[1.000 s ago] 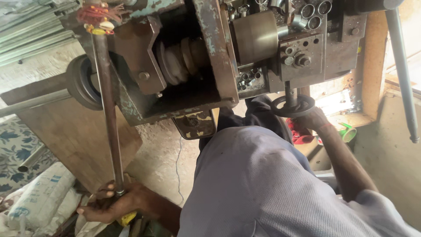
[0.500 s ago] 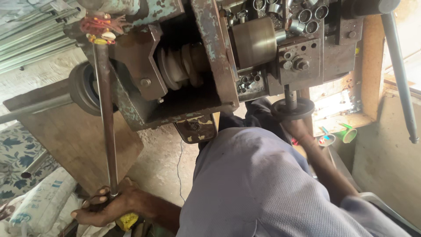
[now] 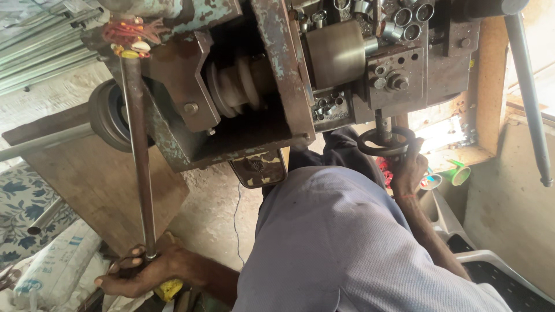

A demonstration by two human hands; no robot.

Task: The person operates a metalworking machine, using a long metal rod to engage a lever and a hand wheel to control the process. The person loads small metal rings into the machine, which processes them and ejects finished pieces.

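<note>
A: Head view is looking down past a grey-shirted torso at an old, rusty machine (image 3: 254,86) with chipped blue-green paint. What are the hands doing?

B: The left hand (image 3: 147,271) is gripping the lower end of a long metal lever (image 3: 139,162). Its fingers are curling shut around the rod, with something yellow (image 3: 167,288) showing under the palm. The lever is rising almost straight up to the machine's top left corner, where red and orange threads (image 3: 130,32) are tied.

A: And the other hand?

B: The right hand (image 3: 407,170) is reaching forward, its fingers closing on the rim of a small dark handwheel (image 3: 384,141). The wheel is sitting on a short shaft just under the machine's right block.

A: What is showing inside the machine?

B: A stepped pulley (image 3: 237,86) is sitting in the open middle, and a smooth metal drum (image 3: 335,52) is lying to its right. Short metal tube pieces (image 3: 404,14) are crowding the top right.

A: What is lying around it?

B: A wooden board (image 3: 98,185) is leaning at the left beside a black wheel (image 3: 107,115). A white sack (image 3: 55,260) and patterned blue cloth (image 3: 20,202) are lying at the lower left. A second long rod (image 3: 526,98) is hanging down at the far right. Green rolls (image 3: 459,173) are lying near the right hand, just beyond it. A thin cable (image 3: 236,225) is trailing across the concrete floor (image 3: 214,214).
</note>
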